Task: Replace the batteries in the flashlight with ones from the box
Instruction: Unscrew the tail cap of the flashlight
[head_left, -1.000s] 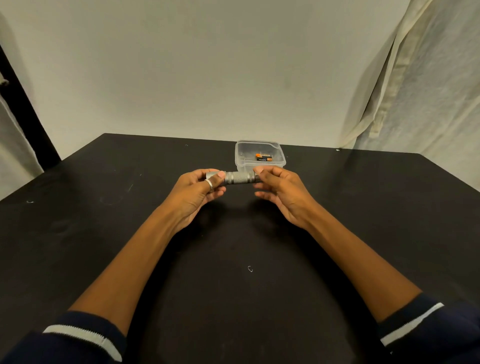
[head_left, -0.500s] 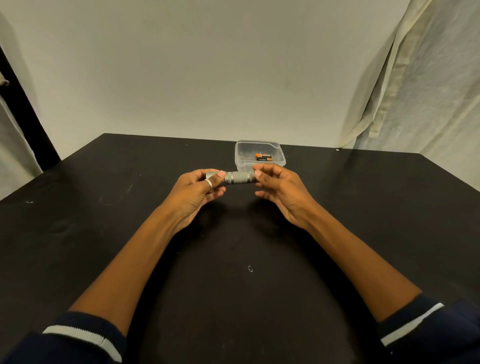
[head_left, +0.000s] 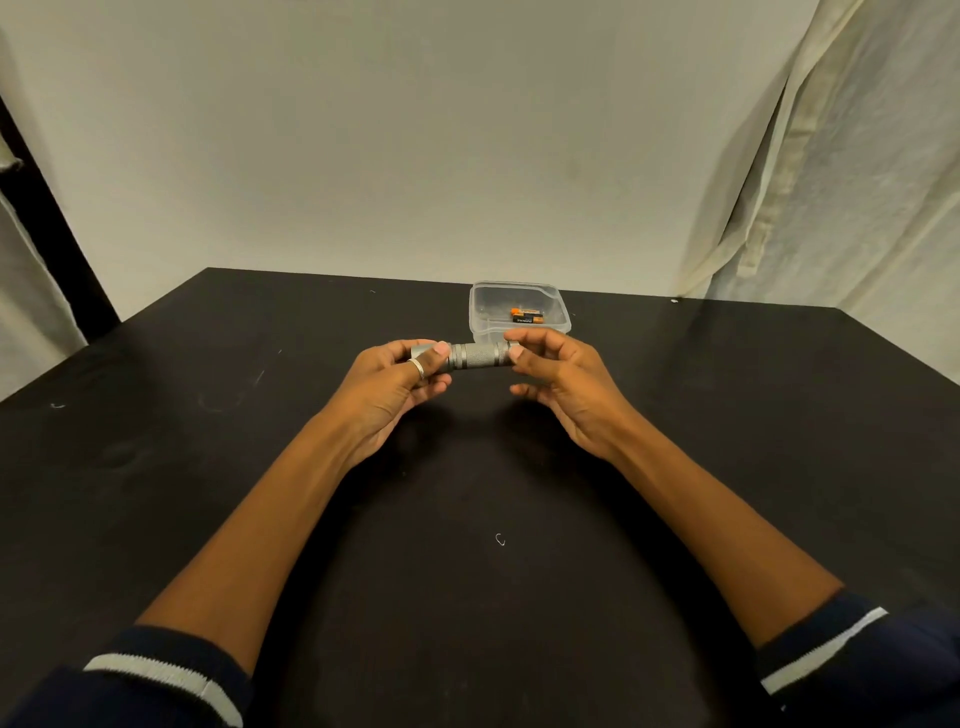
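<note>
My left hand (head_left: 387, 384) closes its grip around the head end of the silver flashlight (head_left: 475, 355), thumb laid along the top and a ring on one finger, while my right hand (head_left: 558, 382) pinches the tail end between thumb and fingertips (head_left: 516, 353), the other fingers spread loose below. The flashlight lies level between the two hands, held above the black worktop (head_left: 208, 467) rather than resting on it, just at 6 o'clock of the box.

By my reading the job is barely begun. The body looks whole, with no cap off and no cell showing at either end, so I judge this to be the unscrewing of the tail cap. Whether the thread has loosened at all cannot be told from here. Taking out the old cells, fetching new ones and closing up all remain to be done.

At 12 o'clock from my hands, toward the far edge of the worktop, stands the clear plastic box (head_left: 480, 312), open, with no lid in sight. Inside it, toward its right side, lie orange-and-black batteries (head_left: 526, 316); how many I cannot tell. The rest of its floor looks bare.
</note>
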